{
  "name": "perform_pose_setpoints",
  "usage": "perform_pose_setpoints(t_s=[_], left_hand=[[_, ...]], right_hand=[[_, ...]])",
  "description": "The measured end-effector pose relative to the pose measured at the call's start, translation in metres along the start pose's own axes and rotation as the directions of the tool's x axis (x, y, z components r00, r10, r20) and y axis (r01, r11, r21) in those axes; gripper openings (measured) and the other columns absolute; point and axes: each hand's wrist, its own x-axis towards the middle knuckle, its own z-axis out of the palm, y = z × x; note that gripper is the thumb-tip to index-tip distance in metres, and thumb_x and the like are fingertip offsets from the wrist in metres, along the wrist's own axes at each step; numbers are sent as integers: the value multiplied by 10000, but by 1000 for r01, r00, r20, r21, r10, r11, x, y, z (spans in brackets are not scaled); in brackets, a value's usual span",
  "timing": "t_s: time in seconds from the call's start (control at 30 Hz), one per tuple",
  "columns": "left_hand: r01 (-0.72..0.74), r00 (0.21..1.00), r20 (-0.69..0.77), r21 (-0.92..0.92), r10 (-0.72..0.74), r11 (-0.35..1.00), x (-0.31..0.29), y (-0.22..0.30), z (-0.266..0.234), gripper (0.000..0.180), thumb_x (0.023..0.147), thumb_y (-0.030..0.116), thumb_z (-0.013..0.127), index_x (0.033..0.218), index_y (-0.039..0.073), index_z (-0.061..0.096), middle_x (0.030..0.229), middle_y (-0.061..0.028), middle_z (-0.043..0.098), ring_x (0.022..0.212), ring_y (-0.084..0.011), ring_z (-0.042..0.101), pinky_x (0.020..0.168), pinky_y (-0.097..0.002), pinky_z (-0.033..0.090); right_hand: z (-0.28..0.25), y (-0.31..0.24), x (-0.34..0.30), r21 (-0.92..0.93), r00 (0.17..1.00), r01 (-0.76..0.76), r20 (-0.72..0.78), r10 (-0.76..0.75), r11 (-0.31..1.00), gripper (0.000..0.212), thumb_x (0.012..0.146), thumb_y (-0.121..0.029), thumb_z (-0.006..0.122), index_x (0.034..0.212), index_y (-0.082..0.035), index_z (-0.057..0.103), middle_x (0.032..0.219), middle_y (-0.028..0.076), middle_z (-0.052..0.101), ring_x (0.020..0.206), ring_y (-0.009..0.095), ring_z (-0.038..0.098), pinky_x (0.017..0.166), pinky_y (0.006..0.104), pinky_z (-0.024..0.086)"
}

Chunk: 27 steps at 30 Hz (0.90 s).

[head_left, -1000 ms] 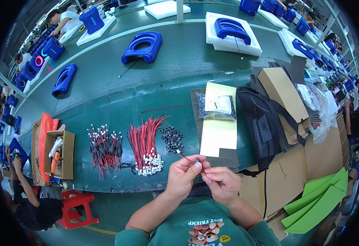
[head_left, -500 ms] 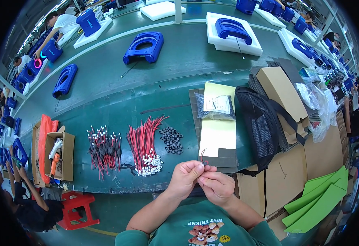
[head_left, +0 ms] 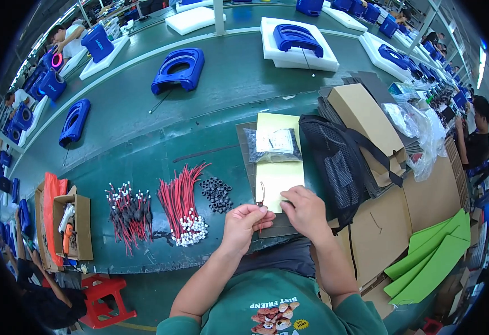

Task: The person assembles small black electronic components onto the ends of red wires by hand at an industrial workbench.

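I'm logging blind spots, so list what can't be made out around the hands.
Head view:
Wire, gripped part: hidden by the left hand.
Anything inside the right hand: hidden by curled fingers.
Plastic bag, middle contents: behind its white label.
Black mesh bag, inside: its outer side hides it.

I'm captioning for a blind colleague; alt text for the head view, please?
A bare left hand pinches a thin reddish wire by a pale yellow sheet; the right hand is nearby. At left lie small black ring-like pieces and red wires with white connectors.
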Motion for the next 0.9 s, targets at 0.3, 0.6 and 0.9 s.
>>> perform_pose_setpoints(t_s=[0.3, 0.6, 0.9], left_hand=[[19, 999, -46, 90, -15, 996, 3, -3, 9, 34, 804, 29, 588, 788, 0, 594, 894, -123, 627, 788, -160, 622, 681, -257, 520], [39, 999, -41, 160, -33, 986, 4, -2, 10, 35, 797, 18, 593, 764, 10, 584, 945, -132, 617, 829, -165, 618, 701, -252, 520], [19, 999, -50, 192, -10, 981, 1, -3, 14, 37, 791, 31, 607, 784, -5, 615, 848, -91, 632, 715, -110, 592, 636, -214, 489]], right_hand=[[-5, 5, 3, 12, 990, -13, 140, 11, 1000, 40, 694, -98, 606, 699, -65, 584, 729, 58, 569, 735, 236, 564, 607, 355, 460], [-8, 17, -5, 265, 994, -110, 7, 112, 958, 85, 698, -38, 635, 744, -53, 565, 655, 44, 567, 582, 147, 551, 525, 260, 431], [-28, 12, -3, 910, 734, 27, -300, 610, 414, 276, 727, 74, 622, 971, 10, 509, 801, 71, 603, 716, 80, 566, 667, 180, 452]])
